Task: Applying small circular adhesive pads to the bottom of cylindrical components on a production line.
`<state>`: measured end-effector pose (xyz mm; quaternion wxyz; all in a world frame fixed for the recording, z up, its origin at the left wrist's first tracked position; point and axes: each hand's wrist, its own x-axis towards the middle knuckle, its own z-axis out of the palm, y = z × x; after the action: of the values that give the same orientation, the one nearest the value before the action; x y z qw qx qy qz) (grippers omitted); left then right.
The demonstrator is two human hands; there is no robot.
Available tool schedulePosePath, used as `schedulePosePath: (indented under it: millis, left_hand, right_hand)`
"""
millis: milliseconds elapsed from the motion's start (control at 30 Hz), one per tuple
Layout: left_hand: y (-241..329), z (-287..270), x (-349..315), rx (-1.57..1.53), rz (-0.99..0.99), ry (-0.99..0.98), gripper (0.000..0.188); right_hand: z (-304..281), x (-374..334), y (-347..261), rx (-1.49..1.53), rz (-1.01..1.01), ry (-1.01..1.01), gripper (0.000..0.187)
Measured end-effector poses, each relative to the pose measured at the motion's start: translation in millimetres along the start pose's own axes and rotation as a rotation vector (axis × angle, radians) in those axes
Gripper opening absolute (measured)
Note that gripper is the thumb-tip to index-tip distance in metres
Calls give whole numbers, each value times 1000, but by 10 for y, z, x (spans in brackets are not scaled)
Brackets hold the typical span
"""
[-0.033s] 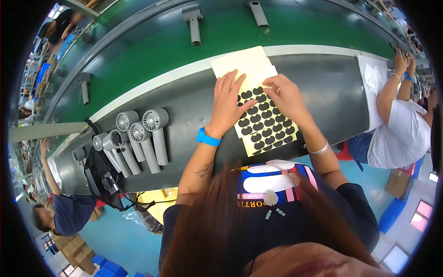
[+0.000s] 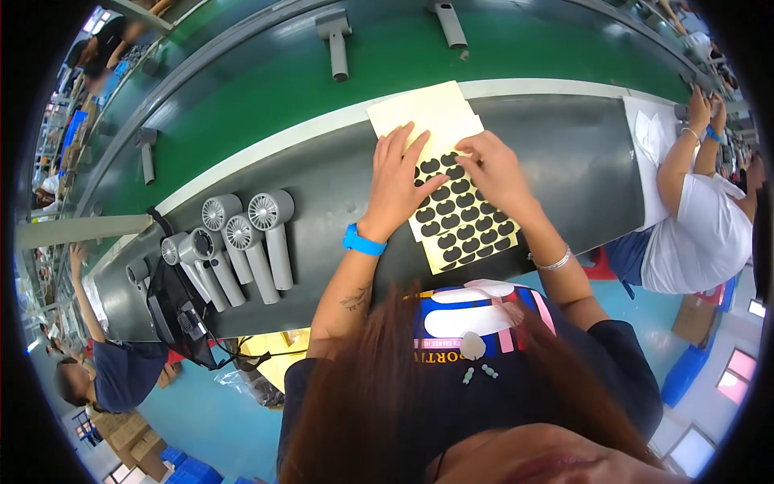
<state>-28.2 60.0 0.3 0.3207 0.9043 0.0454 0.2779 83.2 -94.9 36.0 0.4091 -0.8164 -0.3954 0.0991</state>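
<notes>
A pale yellow sheet (image 2: 421,105) lies on the dark bench mat, with rows of black rounded stickers (image 2: 468,231) on its nearer part. My left hand (image 2: 395,179) rests flat on the sheet's left side, fingers spread and thumb reaching over the stickers. Over the sheet's right side is my right hand (image 2: 496,168), its thumb and forefinger brought together at the top row of stickers. Whatever sits between those fingertips is too small to make out. To the left of my hands, several grey handheld fans (image 2: 278,250) lie grouped on the mat.
Beyond the bench runs a green conveyor belt (image 2: 403,52) carrying grey fan bodies (image 2: 337,52). A black bag (image 2: 173,310) with cables sits at the bench's left end. Co-workers sit at both sides; the right one (image 2: 697,234) wears white.
My right hand has shifted very slightly to the left over the stickers. My left hand and the sheet stay almost where they were.
</notes>
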Motion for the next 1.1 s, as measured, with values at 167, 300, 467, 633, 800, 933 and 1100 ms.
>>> schedulePosePath:
  millis: [167, 300, 467, 633, 800, 933, 1100]
  left_hand:
    - [3, -40, -19, 46, 1, -27, 63]
    - [16, -27, -32, 28, -10, -15, 64]
    - [3, -4, -29, 33, -7, 19, 64]
    - [-2, -37, -25, 26, -15, 3, 63]
    - [-1, -32, -46, -8, -18, -12, 62]
    - [31, -33, -60, 22, -58, -20, 62]
    - [-20, -12, -85, 69, -45, 18, 57]
  right_hand:
    - [246, -77, 3, -138, -20, 131, 12]
    - [213, -83, -33, -78, 27, 146, 12]
    - [213, -50, 57, -102, 12, 129, 12]
    - [50, -110, -91, 50, 63, 24, 7]
    - [-118, -127, 37, 394, -11, 184, 3]
    - [-253, 7, 141, 453, 14, 248, 6]
    - [-208, 391, 301, 506, -21, 309, 9]
